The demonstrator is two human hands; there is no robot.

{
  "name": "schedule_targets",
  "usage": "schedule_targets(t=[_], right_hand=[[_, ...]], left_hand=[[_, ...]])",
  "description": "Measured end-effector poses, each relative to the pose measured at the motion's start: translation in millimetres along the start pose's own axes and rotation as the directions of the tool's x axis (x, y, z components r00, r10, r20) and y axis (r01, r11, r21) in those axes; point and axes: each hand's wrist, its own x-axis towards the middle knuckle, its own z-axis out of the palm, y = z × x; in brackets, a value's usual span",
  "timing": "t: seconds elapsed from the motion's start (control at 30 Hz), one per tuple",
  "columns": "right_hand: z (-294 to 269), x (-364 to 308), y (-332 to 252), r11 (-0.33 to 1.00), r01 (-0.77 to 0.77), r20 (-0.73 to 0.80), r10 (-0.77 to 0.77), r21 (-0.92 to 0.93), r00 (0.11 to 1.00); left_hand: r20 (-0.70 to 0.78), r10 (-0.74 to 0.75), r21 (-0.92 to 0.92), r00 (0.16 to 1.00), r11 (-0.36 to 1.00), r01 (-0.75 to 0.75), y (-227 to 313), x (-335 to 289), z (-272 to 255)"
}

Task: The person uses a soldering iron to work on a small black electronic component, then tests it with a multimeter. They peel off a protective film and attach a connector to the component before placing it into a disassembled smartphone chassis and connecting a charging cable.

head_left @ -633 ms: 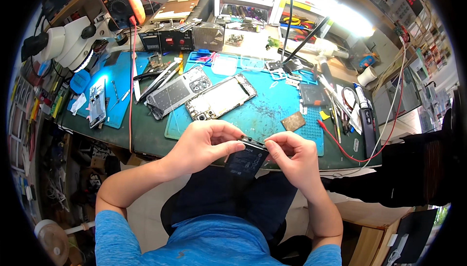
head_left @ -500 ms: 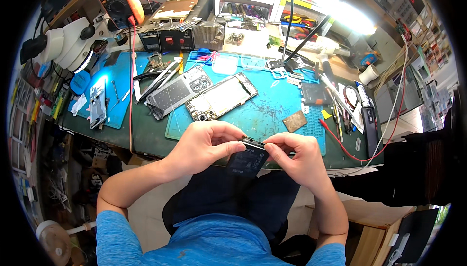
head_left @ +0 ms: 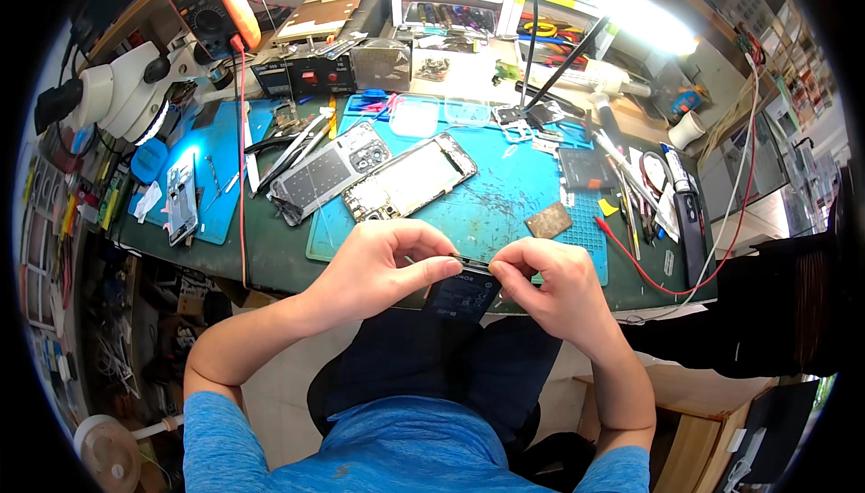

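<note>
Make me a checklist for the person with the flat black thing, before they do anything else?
1. Left hand at the flat black pack's top edge: ok.
2. Right hand at that edge too: ok.
3. Back of the pack undamaged: cannot tell, it faces away.
4. Opened phone lying on the blue mat: ok.
5. Mat free of loose parts: not ok, a brown plate lies there.
6. Red probe away from both hands: ok.

Electronics workshop (microscope (head_left: 128,86) and multimeter (head_left: 205,8))
</note>
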Motion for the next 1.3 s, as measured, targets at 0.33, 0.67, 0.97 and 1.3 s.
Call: schedule_targets(t=[0.33, 0.67, 0.97, 1.3], right_hand=[[-0.5, 5.2, 6.1, 0.998, -0.048, 0.004, 0.047, 0.051, 0.999], [17.1, -10.5, 28.7, 0.815, -0.31, 0.077, 0.314, 0.49, 0.946], [27.1, -21.1, 12.7, 0.63, -0.393, 0.151, 0.402, 0.67, 0.903], [-11.5, -87.7, -52.9, 0.957, 0.147, -0.612, 0.039, 0.25, 0.79]], left_hand=[[-0.086, 0.05, -0.021, 0.995, 0.998, -0.052, -9.4, 12.8, 2.7], [-0.105, -0.039, -0.133, 0.994, 0.991, 0.025, -11.3, 11.6, 3.2], [-0.086, 0.15, 0.04, 0.985, 0.988, -0.147, -12.6, 7.7, 5.6], [0.074, 0.057, 0.309, 0.996, 0.948, -0.078, -7.8, 2.7, 2.2]])
